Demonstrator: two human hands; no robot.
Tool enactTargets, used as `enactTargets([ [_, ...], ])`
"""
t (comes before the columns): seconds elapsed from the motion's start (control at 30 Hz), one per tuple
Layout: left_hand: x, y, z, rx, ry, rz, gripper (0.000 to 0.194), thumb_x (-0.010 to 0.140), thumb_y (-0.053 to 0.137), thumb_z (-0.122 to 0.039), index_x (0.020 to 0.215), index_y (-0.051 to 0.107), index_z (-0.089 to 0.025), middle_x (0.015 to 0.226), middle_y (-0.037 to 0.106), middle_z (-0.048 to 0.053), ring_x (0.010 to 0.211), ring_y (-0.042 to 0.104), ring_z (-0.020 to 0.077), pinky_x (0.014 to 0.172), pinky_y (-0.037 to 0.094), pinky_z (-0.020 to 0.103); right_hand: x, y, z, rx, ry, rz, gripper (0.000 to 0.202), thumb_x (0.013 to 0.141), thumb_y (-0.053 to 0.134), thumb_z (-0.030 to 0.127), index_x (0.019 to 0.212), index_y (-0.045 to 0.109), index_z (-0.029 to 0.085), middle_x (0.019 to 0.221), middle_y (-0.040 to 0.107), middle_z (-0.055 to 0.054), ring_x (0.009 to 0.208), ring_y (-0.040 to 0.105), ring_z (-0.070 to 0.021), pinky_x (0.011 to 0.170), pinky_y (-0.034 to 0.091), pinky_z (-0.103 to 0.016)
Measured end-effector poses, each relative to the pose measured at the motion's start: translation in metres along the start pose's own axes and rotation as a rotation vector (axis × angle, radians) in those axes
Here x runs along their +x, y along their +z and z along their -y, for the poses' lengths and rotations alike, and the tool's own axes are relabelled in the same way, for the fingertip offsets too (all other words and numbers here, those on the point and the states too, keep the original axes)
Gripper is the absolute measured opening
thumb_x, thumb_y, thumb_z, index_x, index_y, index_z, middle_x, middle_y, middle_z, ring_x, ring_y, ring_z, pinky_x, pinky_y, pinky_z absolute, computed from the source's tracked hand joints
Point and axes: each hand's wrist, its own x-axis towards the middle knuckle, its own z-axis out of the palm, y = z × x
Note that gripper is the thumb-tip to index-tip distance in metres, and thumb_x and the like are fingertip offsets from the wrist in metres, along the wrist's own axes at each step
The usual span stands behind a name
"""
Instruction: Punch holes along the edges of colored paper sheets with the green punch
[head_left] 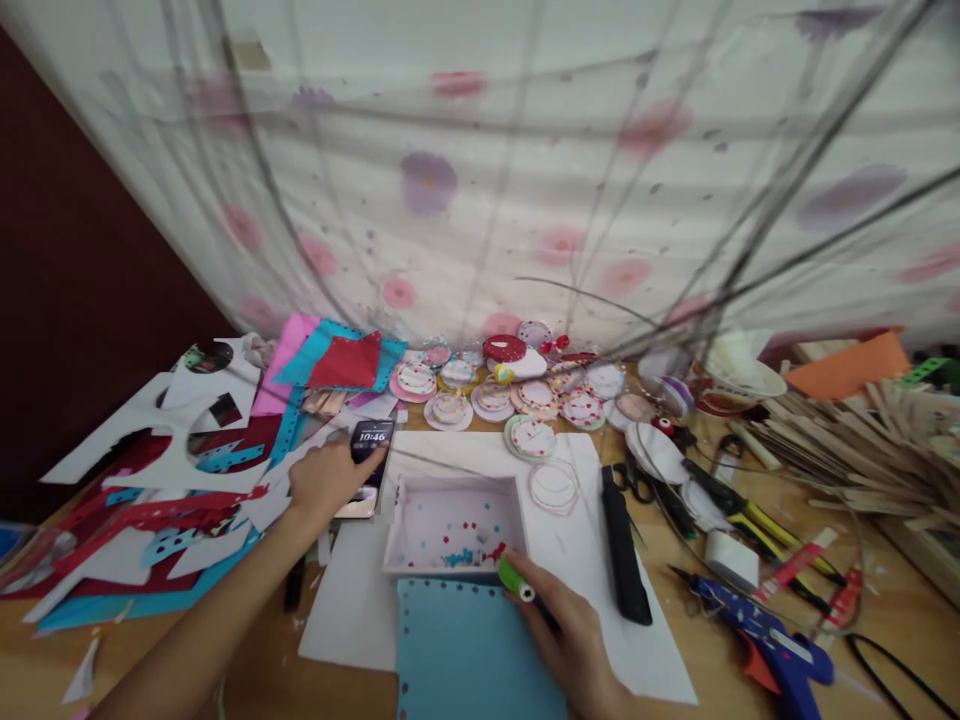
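My left hand reaches over a phone whose lit screen shows 10:46, the thumb lying across the screen and the other fingers bent at its left edge. In my right hand is a small green punch, held near the lower right corner of a white box. Small red and blue cut pieces lie inside the box. Just below it, a blue sheet has small punched holes along its left and top edges. Box and sheet rest on white paper.
Paper scraps cover the left side. Round decorated paper pieces line the back. At right are a black cutter, pliers, a blue glue gun and wooden sticks. A patterned curtain hangs behind.
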Motion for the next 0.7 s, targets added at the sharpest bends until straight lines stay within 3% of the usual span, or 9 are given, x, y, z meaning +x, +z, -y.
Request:
enactTargets([
  [0.17,-0.008,-0.012,0.038,-0.358,0.158,-0.054,0.048,0.092,0.024,-0.046,0.1,0.061,-0.018,0.105,0.07,0.009,0.107,0.061,0.0245,0.095,0.044,0.034,0.0,-0.001,0.001,-0.023,-0.015,0.01,0.041,0.093,0.052,0.02,0.132,0.049,0.03,0.11,0.072,-0.002,0.095,0.071,-0.0175,0.08,0.058,-0.022],
  [0.33,-0.016,0.0,0.06,-0.599,0.177,-0.1,0.055,0.094,0.022,-0.043,0.081,0.068,-0.016,0.105,0.07,0.01,0.11,0.059,0.0255,0.101,0.039,0.036,0.0,-0.001,0.0,-0.057,-0.049,0.003,0.036,0.097,0.046,0.024,0.133,0.049,0.028,0.108,0.073,-0.003,0.093,0.071,-0.0162,0.079,0.058,-0.02],
  [0.43,-0.011,0.007,0.06,-0.685,0.196,-0.105,0.056,0.093,0.025,-0.043,0.074,0.071,-0.016,0.109,0.069,0.009,0.11,0.058,0.0259,0.103,0.038,0.037,-0.003,0.0,-0.003,-0.083,-0.051,0.01,0.038,0.097,0.045,0.024,0.134,0.047,0.029,0.109,0.073,-0.003,0.093,0.071,-0.0161,0.08,0.058,-0.02],
  [0.6,-0.003,0.01,0.056,-0.769,0.257,-0.078,0.053,0.092,0.029,-0.044,0.074,0.071,-0.017,0.098,0.07,0.009,0.106,0.059,0.0259,0.1,0.04,0.037,-0.008,0.0,-0.006,-0.12,-0.04,0.066,0.043,0.096,0.045,0.021,0.138,0.042,0.029,0.113,0.071,-0.003,0.096,0.07,-0.0164,0.082,0.057,-0.02],
  [0.7,-0.006,0.011,0.061,-0.77,0.288,-0.041,0.051,0.093,0.031,-0.042,0.075,0.071,-0.018,0.106,0.068,0.009,0.109,0.057,0.0255,0.101,0.038,0.038,-0.011,0.0,-0.008,-0.135,-0.049,0.087,0.044,0.096,0.045,0.02,0.139,0.04,0.029,0.113,0.071,-0.003,0.097,0.07,-0.0163,0.083,0.057,-0.02],
])
